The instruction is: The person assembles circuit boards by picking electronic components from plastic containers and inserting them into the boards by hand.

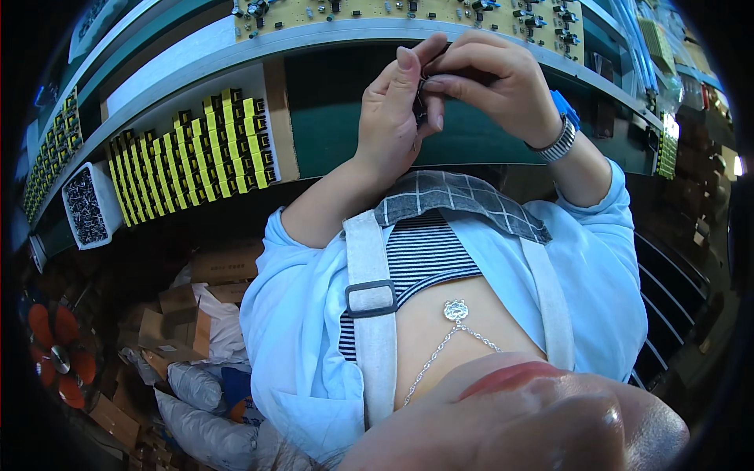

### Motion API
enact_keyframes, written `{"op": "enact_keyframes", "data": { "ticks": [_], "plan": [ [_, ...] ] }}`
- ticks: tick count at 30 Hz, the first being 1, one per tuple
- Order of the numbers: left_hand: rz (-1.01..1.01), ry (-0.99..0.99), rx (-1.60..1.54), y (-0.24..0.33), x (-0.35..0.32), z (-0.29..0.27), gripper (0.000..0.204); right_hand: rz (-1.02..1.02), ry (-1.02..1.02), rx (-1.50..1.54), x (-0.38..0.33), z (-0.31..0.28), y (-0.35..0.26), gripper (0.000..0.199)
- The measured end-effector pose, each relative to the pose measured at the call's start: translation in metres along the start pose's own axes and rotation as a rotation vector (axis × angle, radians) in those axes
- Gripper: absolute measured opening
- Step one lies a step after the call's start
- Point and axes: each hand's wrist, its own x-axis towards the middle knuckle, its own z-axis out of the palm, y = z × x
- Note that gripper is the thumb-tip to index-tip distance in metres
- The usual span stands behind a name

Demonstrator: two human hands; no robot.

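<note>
Both hands are raised together over the green bench top (330, 98). My left hand (393, 102) has its fingers curled around a small black part (422, 100), mostly hidden between the fingers. From the right, my right hand (496, 74) meets it, thumb and forefinger pinched at the same part; its exact kind cannot be made out. A metal-banded watch (560, 143) and a blue band (565, 110) circle my right wrist. Left of the hands lies a tray of yellow-and-black, block-shaped components (196, 153) in tight rows.
Beyond a metal rail (338, 33) lie circuit boards (440, 11) with mounted parts. A white bin (111, 196) of small dark pieces sits at the bench's left edge. Lower left are an orange-bladed fan (67, 369), cardboard boxes (177, 322) and stuffed plastic bags (204, 428).
</note>
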Motion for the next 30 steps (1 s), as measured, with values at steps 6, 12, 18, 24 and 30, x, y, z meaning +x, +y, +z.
{"op": "enact_keyframes", "data": {
  "ticks": [6,12,18,24,30],
  "plan": [
    [-0.062,0.045,0.031,0.002,0.002,0.002,0.065,0.175,-0.082,0.248,-0.005,-0.002,0.013,0.014],
    [0.148,0.079,0.096,-0.003,-0.003,-0.004,0.052,0.630,-0.086,1.043,-0.013,0.002,0.018,0.027],
    [0.335,0.139,0.233,-0.010,-0.001,-0.008,0.022,0.574,-0.042,0.944,-0.018,0.008,0.015,0.026],
    [-0.059,0.073,-0.255,-0.002,0.001,-0.005,0.024,-0.092,0.254,0.144,-0.009,0.010,0.011,0.024],
    [-0.281,0.189,-0.307,0.007,0.007,-0.004,0.035,-0.380,0.188,-0.454,0.030,-0.026,0.022,0.025]
  ]
}}
